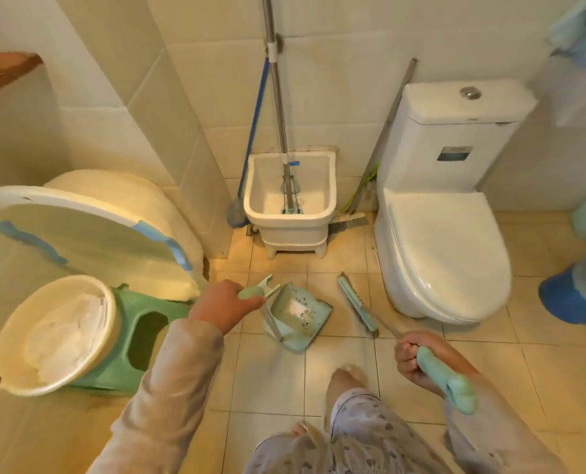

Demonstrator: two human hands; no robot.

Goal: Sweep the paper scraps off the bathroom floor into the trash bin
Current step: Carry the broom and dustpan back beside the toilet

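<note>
Gripping the dustpan [296,314] by its green handle, the left hand [221,307] has fingers curled tight round the grip, pan sitting on the tile floor [421,378] w/ its mouth facing the broom. Inside the pan there's a white paper scrap [296,306] plus some small dark specks, can't tell what those are tbh. Right hand [418,359] is a closed fist around the broom [358,306] handle, broom head angled down just right of the pan, btw pan and toilet [445,251]. Mop sink [290,200] stands against the back wall w/ a mop in it. Cream basin [18,343] sits on a green stool [141,323] at left. Trash bin isn't visible afaict.
</note>
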